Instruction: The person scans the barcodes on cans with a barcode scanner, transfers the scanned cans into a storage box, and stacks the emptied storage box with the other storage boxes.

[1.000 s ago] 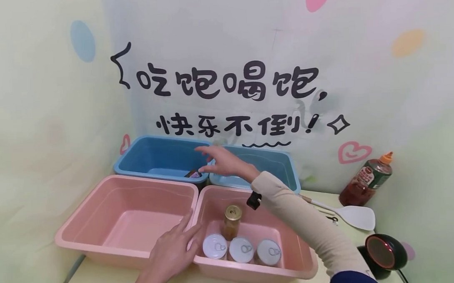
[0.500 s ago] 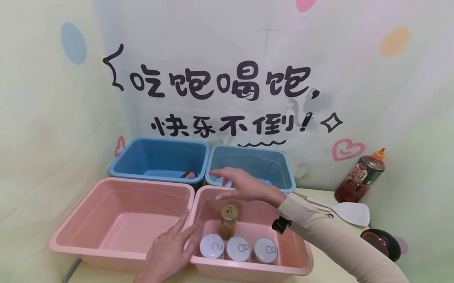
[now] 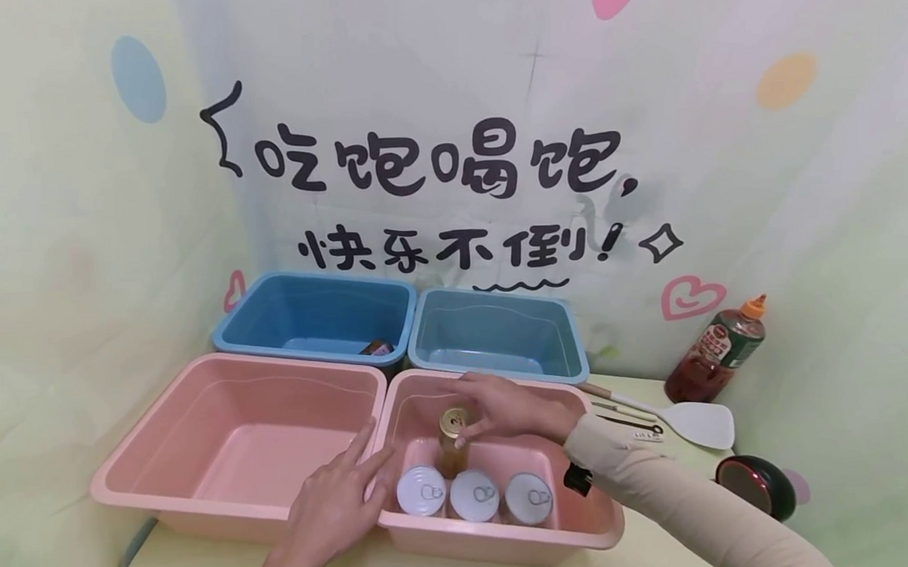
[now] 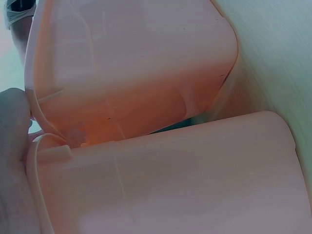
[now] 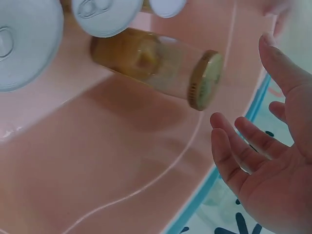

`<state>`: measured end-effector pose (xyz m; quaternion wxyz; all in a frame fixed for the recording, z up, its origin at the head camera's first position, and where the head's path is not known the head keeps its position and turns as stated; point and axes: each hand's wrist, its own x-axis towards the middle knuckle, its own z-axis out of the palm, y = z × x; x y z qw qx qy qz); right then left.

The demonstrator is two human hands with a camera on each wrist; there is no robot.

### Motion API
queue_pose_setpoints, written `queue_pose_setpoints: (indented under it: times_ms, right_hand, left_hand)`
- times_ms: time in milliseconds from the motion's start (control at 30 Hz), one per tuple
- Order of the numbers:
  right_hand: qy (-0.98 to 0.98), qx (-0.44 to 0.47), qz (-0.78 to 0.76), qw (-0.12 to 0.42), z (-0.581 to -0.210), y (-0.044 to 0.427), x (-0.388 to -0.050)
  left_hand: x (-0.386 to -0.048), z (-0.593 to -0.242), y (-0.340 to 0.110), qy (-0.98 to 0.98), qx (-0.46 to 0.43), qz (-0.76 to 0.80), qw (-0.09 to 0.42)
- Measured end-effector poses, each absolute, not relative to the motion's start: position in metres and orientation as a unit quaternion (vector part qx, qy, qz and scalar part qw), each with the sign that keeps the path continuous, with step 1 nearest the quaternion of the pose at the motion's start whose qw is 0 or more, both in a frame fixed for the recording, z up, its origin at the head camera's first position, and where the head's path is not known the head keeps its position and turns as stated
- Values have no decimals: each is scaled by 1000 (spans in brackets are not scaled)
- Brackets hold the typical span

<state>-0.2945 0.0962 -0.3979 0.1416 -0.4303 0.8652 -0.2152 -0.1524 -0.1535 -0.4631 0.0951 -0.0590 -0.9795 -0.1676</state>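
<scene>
My right hand [image 3: 507, 411] reaches into the right pink tub [image 3: 613, 528], fingers spread around the gold lid of a glass jar [image 3: 453, 438]. In the right wrist view the jar [image 5: 161, 68] holds something amber, and a gap shows between its lid and my right hand [image 5: 265, 161]. Three pull-ring cans, among them a left can [image 3: 420, 491], a middle can [image 3: 474, 496] and a right can [image 3: 528, 499], stand in front of the jar. My left hand [image 3: 337, 496] rests where the two pink tubs meet, fingers extended; the left wrist view shows only part of it.
Left of it stands another pink tub [image 3: 153, 496]. Behind are a blue tub [image 3: 314, 351] with a small dark packet [image 3: 377, 348] and a lighter blue tub [image 3: 502, 373]. A white spatula [image 3: 699, 425], sauce bottle [image 3: 715, 354] and black-red round object [image 3: 757, 486] are at right.
My right hand has come from above the blue tubs toward me and down into the right pink tub, over the jar. My left hand has stayed at the tub rims.
</scene>
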Motion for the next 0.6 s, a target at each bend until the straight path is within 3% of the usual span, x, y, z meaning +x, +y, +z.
queue_pose_setpoints:
  times_ms: [200,600]
  right_hand:
    - [860,-471,-160,114,-416,100,-300]
    - [875,-446,-131,135,-438,91,-299]
  left_hand:
    - [-153,-464,-153,-980,-58,-164,98]
    - [-152,-462,-153,-980,-61,-165,94]
